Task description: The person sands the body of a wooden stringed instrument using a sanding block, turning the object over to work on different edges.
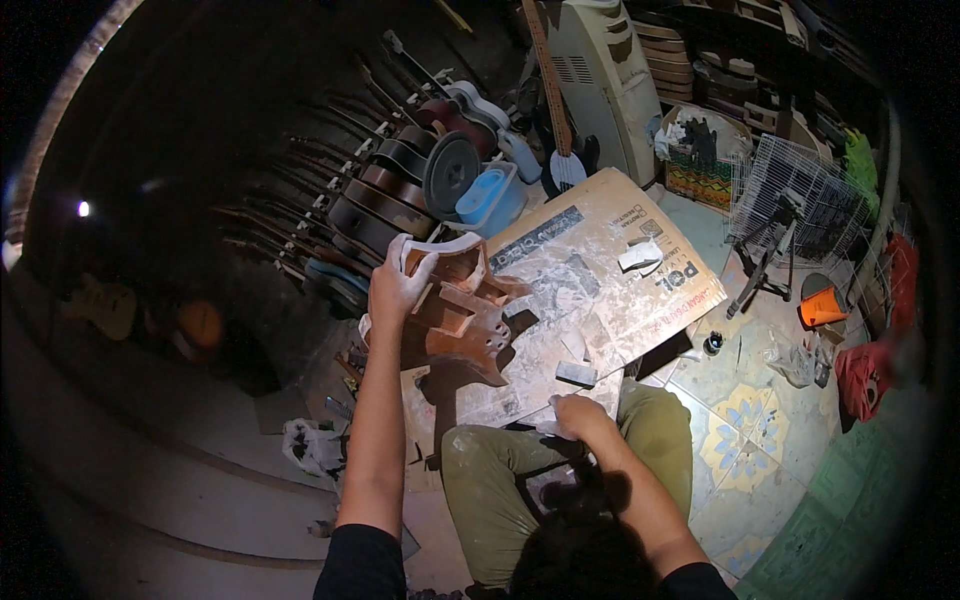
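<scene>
My left hand (402, 278), dusted white, is closed on the upper edge of a brown wooden electric guitar body (455, 338). The body is tilted up over the cardboard and has several cut-out cavities and small round holes. My right hand (582, 416) is closed near the front edge of the dusty cardboard sheet (640, 310), close to my lap. Something pale shows beside its fingers, too small to name. A small grey-and-white block (576, 374) lies just beyond that hand. Pale folded pieces (641, 257) rest farther off on the cardboard.
A row of guitars (385, 195) stands at the back left. Behind the cardboard are a blue plastic tub (492, 197) and a round grey lid (453, 175). To the right stand a wire cage (800, 185), a black tripod (770, 250) and an orange container (822, 306).
</scene>
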`<state>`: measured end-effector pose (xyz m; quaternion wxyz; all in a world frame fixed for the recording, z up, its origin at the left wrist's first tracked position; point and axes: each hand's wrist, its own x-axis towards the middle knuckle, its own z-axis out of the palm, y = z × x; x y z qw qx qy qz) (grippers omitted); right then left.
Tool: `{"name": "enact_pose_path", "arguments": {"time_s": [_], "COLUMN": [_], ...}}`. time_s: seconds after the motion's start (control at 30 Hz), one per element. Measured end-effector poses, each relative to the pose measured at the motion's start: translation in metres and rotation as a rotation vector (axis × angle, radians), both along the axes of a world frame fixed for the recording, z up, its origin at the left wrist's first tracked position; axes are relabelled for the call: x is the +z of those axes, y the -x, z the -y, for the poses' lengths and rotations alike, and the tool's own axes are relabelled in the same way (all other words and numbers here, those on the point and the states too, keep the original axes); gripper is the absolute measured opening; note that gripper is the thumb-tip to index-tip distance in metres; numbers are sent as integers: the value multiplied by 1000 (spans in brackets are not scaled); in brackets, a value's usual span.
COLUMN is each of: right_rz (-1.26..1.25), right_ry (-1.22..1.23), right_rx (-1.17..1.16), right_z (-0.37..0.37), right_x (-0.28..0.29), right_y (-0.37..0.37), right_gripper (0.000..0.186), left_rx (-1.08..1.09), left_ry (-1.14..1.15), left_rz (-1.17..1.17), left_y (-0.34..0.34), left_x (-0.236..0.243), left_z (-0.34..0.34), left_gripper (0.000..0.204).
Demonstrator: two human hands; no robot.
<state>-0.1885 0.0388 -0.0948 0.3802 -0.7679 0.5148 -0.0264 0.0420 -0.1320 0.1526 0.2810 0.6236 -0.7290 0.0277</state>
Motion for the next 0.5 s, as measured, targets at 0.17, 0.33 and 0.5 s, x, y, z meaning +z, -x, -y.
{"name": "enact_pose_path", "arguments": {"time_s": [0.17,0.33,0.5], "right_rz": [4,12,253], "right_ry": [-1,9,228], "right_rx": [8,3,-148], "right_z": [0,-1,-5], "right_x": [2,-1,28], "right_y": [2,1,2], "right_gripper": [48,48,37], "left_rx": [-52,-150,-135], "left_ry": [2,-55,-269], "left_rz": [-90,-255,-238], "left_y": [-10,-22,-9], "left_x": [-4,-5,5], "left_z": [4,1,-41], "left_gripper": [52,49,69]}}
